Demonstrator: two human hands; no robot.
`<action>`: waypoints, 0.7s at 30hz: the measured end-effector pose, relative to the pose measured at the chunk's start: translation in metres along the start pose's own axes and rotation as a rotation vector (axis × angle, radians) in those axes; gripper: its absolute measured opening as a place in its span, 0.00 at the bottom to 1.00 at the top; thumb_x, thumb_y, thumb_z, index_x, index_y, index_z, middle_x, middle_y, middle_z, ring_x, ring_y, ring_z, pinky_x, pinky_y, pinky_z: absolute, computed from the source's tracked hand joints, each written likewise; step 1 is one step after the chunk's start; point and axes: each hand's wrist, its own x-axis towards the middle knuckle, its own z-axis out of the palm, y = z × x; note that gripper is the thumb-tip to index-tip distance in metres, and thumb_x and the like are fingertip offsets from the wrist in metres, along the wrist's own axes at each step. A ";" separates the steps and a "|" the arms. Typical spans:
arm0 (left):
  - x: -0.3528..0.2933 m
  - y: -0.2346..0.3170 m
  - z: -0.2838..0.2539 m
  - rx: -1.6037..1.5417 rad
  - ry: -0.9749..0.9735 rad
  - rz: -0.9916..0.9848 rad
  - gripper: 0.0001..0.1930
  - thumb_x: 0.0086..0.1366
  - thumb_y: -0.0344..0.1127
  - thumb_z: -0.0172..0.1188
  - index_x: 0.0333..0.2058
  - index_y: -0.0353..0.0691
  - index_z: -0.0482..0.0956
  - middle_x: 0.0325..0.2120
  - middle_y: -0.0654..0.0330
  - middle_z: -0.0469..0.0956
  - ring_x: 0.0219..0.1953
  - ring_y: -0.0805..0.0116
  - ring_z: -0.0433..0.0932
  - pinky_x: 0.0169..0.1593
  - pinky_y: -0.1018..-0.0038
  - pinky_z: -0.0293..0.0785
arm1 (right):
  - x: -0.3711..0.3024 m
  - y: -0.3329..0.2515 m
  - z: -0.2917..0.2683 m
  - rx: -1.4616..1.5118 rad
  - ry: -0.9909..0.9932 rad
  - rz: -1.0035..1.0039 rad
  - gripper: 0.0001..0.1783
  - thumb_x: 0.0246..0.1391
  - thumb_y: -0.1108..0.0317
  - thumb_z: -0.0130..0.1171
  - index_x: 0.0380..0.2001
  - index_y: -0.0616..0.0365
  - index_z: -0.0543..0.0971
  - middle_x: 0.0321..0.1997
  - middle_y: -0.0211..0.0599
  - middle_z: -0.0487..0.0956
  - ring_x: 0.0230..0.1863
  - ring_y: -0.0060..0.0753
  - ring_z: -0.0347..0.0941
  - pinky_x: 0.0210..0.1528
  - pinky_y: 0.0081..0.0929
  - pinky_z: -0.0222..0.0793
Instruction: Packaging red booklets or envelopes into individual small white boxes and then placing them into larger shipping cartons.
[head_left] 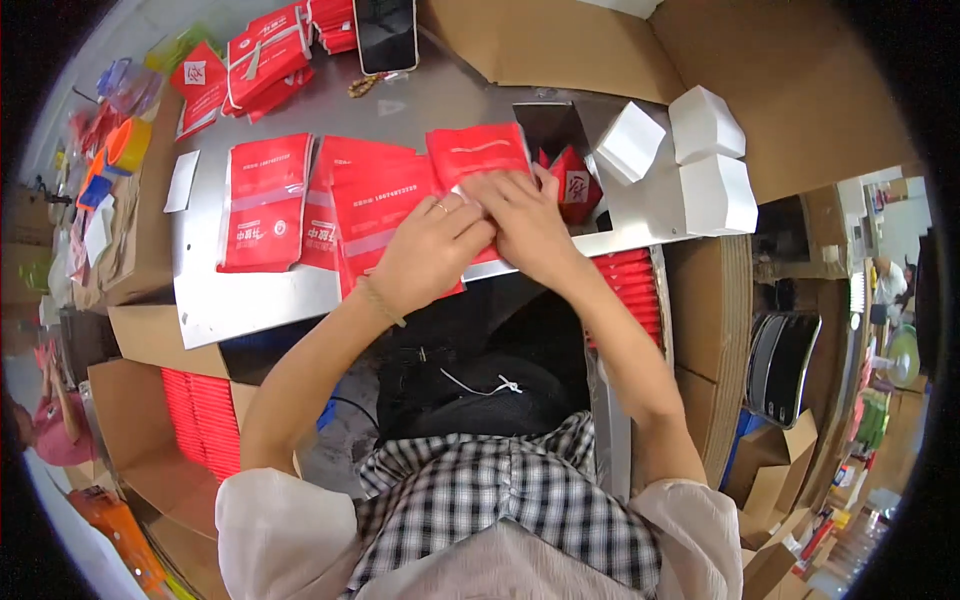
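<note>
My left hand and my right hand meet at the lower edge of a red plastic packet on the metal table. Both hands have bent fingers, pinched close together on that packet, and they hide its lower part. Under my left hand lies another red packet, overlapping others. Farther left, a flat red packet with white print and a clear band rests on the table. Just right of my right hand, a red packet with a white square sits in a dark opening.
White paper stacks stand at the right before a large cardboard box. Tied red bundles and a smartphone lie at the back. Boxes of red packets flank me below the metal table. A person is at far left.
</note>
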 end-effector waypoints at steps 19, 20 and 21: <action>0.037 0.119 0.179 -0.783 -0.227 -0.308 0.50 0.56 0.46 0.68 0.68 0.33 0.46 0.62 0.32 0.58 0.56 0.33 0.71 0.59 0.52 0.72 | 0.017 0.047 -0.028 -0.639 -0.303 0.299 0.09 0.57 0.62 0.58 0.29 0.55 0.80 0.26 0.50 0.83 0.32 0.47 0.84 0.31 0.42 0.79; 0.041 0.122 0.169 -0.772 -0.382 -0.344 0.47 0.56 0.44 0.68 0.67 0.33 0.50 0.60 0.34 0.61 0.55 0.35 0.73 0.57 0.52 0.73 | 0.010 0.048 -0.031 -0.538 -0.235 0.384 0.12 0.58 0.58 0.58 0.30 0.56 0.80 0.26 0.51 0.83 0.31 0.49 0.83 0.31 0.44 0.78; 0.047 0.125 0.143 -0.749 -0.531 -0.382 0.44 0.57 0.43 0.67 0.66 0.33 0.54 0.57 0.36 0.65 0.53 0.36 0.74 0.55 0.52 0.74 | 0.003 0.045 -0.036 -0.436 -0.163 0.457 0.16 0.60 0.54 0.57 0.31 0.56 0.80 0.27 0.53 0.82 0.31 0.50 0.83 0.32 0.45 0.78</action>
